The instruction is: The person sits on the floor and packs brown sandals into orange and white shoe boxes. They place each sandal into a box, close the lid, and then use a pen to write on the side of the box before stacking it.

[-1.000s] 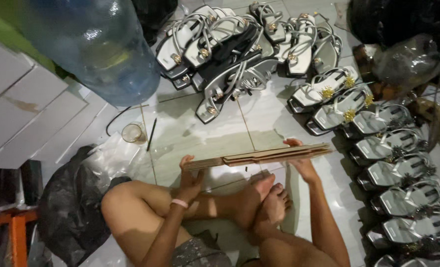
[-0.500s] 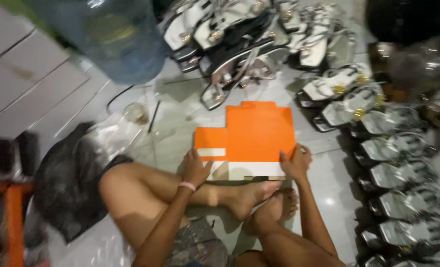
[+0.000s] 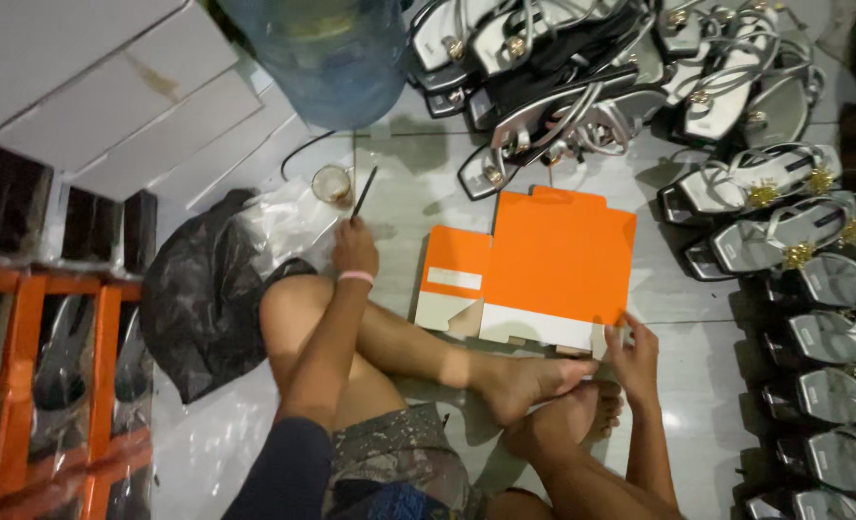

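A flat, unfolded orange cardboard box (image 3: 544,260) lies on the tiled floor in front of my crossed legs. My right hand (image 3: 632,358) grips its near right corner. My left hand (image 3: 354,246) has reached out to the left and holds a thin dark pen (image 3: 363,193) by its lower end. A small glass cup (image 3: 332,183) stands just beyond that hand. A pink band sits on my left wrist.
Silver strappy sandals (image 3: 784,183) lie in rows along the right and in a heap (image 3: 563,87) at the top. A big blue water bottle (image 3: 327,58) stands at the top. White boxes (image 3: 91,106), a black plastic bag (image 3: 202,299) and an orange rack (image 3: 52,385) fill the left.
The orange box was held edge-on, then turned flat and laid on the floor. My left hand let go of it and moved left to the pen.
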